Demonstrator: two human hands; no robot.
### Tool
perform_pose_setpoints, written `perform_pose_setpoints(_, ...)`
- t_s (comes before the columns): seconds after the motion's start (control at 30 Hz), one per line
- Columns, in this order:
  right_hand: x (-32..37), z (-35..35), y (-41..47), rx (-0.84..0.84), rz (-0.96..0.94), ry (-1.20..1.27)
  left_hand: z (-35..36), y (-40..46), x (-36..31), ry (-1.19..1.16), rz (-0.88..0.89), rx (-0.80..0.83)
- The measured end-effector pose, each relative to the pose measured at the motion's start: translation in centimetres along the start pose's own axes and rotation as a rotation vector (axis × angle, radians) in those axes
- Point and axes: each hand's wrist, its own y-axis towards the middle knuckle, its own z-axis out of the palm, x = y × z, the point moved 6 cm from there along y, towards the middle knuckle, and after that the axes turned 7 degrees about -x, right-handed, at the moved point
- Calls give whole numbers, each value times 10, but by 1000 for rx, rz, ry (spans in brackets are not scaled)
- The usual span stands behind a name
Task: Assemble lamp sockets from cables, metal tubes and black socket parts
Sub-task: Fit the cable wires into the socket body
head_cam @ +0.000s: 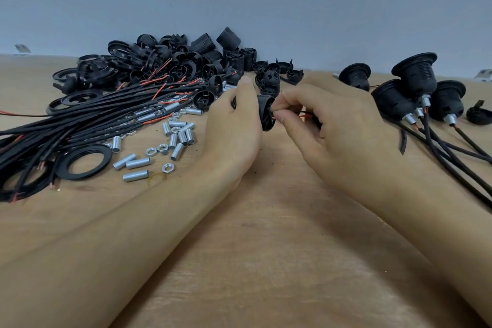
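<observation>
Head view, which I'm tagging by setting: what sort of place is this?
Probably a hand-assembly workbench: a plain wooden table with a pile of black socket parts, loose metal tubes and finished sockets.

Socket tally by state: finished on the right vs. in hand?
Finished sockets, right of the hands: 4
Socket part gripped by left hand, right hand pinching its red wire: 1
Total: 5

No text, brand or number can be read anywhere. A pale tag (22, 48) lies at ten o'clock on the counter (266, 247); it perhaps carries print, but it is too blurred to tell.
</observation>
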Motion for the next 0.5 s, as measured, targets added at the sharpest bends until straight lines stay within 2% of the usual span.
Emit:
perform_pose_setpoints(0.17,-6,2,-2,-31,97,92,2,1,3,15,27,45)
perform_pose_setpoints(0.27,-17,7,-4,-33,305,302,5,0,4,63,36,93)
perform_pose_setpoints(0.37,-25,17,-8,6,540,560,3,2,5,117,36,69)
perform_pose_setpoints(0.5,-41,0,-2,-120,683,630,2,5,8,110,-19,67)
